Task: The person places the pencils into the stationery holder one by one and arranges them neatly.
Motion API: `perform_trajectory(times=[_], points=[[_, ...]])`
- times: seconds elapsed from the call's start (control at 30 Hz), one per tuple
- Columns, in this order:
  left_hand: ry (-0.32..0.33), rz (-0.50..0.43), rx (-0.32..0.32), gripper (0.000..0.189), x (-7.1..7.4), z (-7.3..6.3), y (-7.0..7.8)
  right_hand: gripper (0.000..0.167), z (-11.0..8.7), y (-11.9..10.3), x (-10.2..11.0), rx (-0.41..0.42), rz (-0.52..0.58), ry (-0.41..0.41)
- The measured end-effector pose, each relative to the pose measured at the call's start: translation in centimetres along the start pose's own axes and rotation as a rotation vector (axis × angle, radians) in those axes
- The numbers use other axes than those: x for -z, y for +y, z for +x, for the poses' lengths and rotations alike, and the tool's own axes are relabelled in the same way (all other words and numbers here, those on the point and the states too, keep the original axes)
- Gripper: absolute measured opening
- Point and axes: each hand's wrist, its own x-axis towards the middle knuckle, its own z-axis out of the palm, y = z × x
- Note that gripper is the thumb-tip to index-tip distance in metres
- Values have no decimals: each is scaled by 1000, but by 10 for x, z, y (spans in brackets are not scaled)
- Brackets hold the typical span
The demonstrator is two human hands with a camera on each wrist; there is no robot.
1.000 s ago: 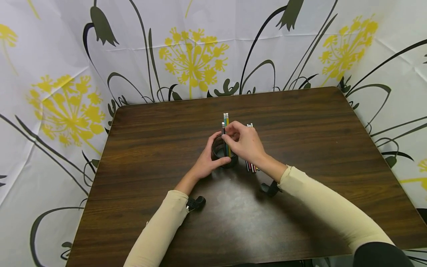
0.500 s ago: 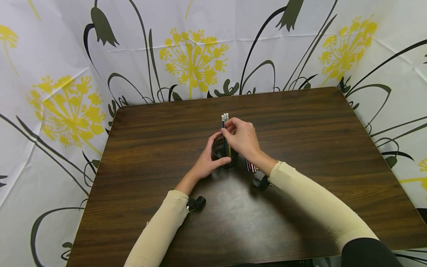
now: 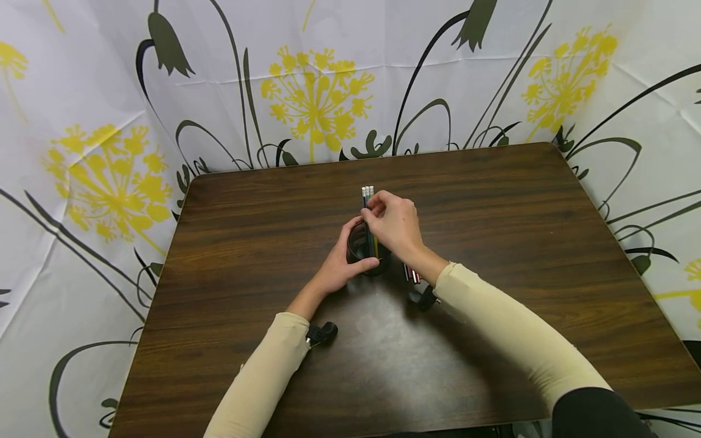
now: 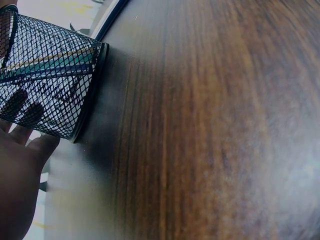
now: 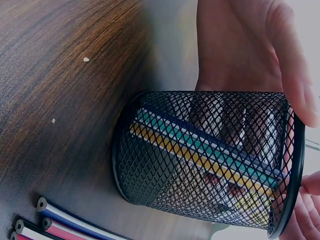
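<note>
A black wire-mesh pencil cup [image 5: 210,165] stands upright on the table. My left hand [image 3: 335,267] wraps round its left side, thumb at the front near the rim. Inside lean a dark blue pencil [image 5: 185,125], a teal pencil [image 5: 172,136] and a yellow pencil [image 5: 172,151]; their white eraser ends [image 3: 367,189] stick out above the rim. My right hand [image 3: 395,225] is over the cup's right side, thumb and fingertips pinching the dark blue pencil near its upper end. The left wrist view shows the mesh cup [image 4: 55,75] with fingers behind it.
Several more pencils [image 3: 412,275] lie on the table just right of the cup, partly covered by my right hand and wrist; their flat ends [image 5: 42,204] show in the right wrist view. The brown wood-grain table [image 3: 246,243] meets a flowered cloth [image 3: 317,91] behind.
My right hand has shifted slightly left and away from me. The dark blue pencil's eraser end now stands level with the other two. My left hand and the cup have stayed put.
</note>
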Motion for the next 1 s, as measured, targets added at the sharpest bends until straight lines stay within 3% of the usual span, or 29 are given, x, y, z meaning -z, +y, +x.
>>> perform_trajectory(times=[0.23, 0.4, 0.53, 0.63, 0.73, 0.83, 1.0], points=[[16, 26, 34, 83, 2, -3, 2, 8, 1, -3, -1, 8, 24, -21], [8, 37, 22, 82, 2, -1, 3, 8, 6, -1, 12, -22, 76, 19], [21, 50, 30, 83, 0, -1, 4, 10, 15, 13, 25, -76, 111, 71], [26, 59, 32, 84, 0, -1, 5, 11, 21, 32, 36, -143, 73, 81], [28, 69, 28, 84, -1, -1, 5, 14, 22, 56, 46, -245, -14, 19], [28, 78, 27, 84, -1, -1, 6, 16, 16, 78, 52, -351, -65, -127], [24, 88, 24, 85, -1, 0, 7, 23, 3, 105, 51, -414, -81, -353]])
